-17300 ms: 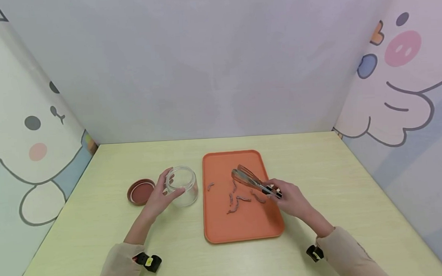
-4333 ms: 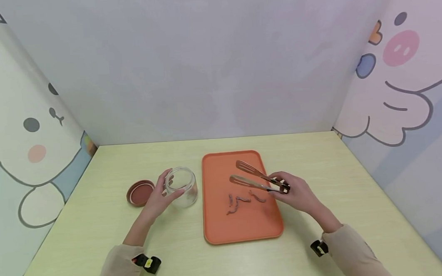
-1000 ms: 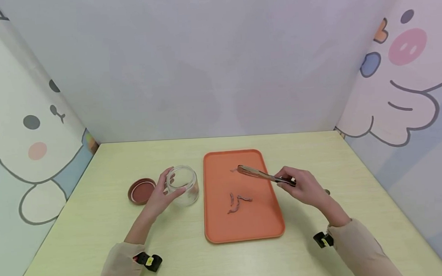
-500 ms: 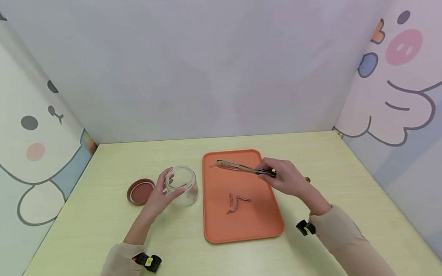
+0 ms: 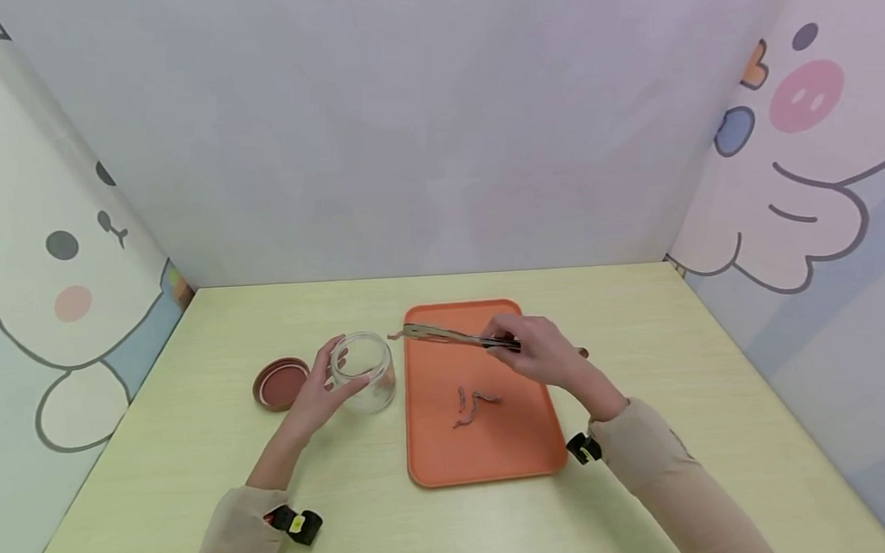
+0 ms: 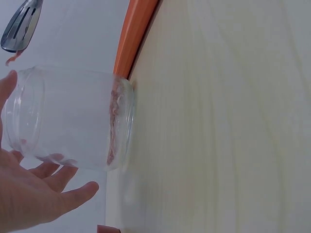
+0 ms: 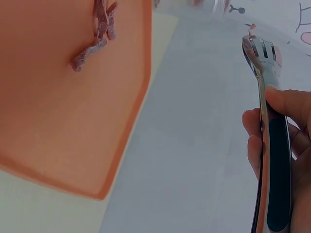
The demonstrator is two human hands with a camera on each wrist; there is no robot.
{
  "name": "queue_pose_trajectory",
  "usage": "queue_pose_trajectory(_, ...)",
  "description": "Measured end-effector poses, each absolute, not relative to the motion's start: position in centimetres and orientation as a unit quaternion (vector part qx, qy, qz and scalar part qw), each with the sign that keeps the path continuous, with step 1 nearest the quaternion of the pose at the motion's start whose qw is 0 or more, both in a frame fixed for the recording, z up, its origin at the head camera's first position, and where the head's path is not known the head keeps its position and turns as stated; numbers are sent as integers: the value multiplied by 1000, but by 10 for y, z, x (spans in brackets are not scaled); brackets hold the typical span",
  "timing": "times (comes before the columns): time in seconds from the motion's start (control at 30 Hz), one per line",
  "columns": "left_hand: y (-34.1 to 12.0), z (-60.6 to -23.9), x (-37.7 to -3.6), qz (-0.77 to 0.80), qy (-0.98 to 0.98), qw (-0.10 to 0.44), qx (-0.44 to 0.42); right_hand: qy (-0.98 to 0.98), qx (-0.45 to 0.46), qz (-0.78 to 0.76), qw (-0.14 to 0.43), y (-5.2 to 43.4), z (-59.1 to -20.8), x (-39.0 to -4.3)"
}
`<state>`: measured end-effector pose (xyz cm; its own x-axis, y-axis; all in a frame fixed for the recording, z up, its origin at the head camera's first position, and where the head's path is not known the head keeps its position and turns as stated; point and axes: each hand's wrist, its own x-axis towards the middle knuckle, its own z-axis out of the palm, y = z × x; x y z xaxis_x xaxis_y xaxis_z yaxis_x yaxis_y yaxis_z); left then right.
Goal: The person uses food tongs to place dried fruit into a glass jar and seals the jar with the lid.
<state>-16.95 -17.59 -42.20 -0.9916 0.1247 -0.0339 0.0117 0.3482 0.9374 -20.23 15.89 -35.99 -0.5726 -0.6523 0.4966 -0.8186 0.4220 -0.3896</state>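
Observation:
My left hand holds the clear glass jar, thumb on the near side and fingers round the far side. In the left wrist view, a layer of reddish-brown strips lies on the jar's bottom. My right hand grips metal tongs with dark handles, their slotted heads pressed together. From their tips sticks out one thin wrinkled strip, above the tray's far left corner and close to the jar's rim. Three more strips lie on the orange tray.
A reddish-brown round lid lies on the pale wooden table, left of the jar. The tray stands just right of the jar. A plain wall panel rises behind the table, with cartoon-printed panels on both sides.
Several strips have left the tray since the oldest frame. Over the last second the right hand has carried the tongs and a strip leftward toward the jar. The left hand has stayed put.

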Motion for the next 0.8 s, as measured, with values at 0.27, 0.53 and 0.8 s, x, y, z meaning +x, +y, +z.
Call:
queue_pose_trajectory(0.27,-178,-428,-172,570,819,43,46,-835,443,300,131,139,-362,-205)
queue_pose_trajectory(0.53,-179,-428,-171,573,817,39,52,-843,433,292,129,119,-358,-204)
queue_pose_trajectory(0.8,-179,-428,-171,571,819,37,55,-853,430,262,136,103,-359,-202)
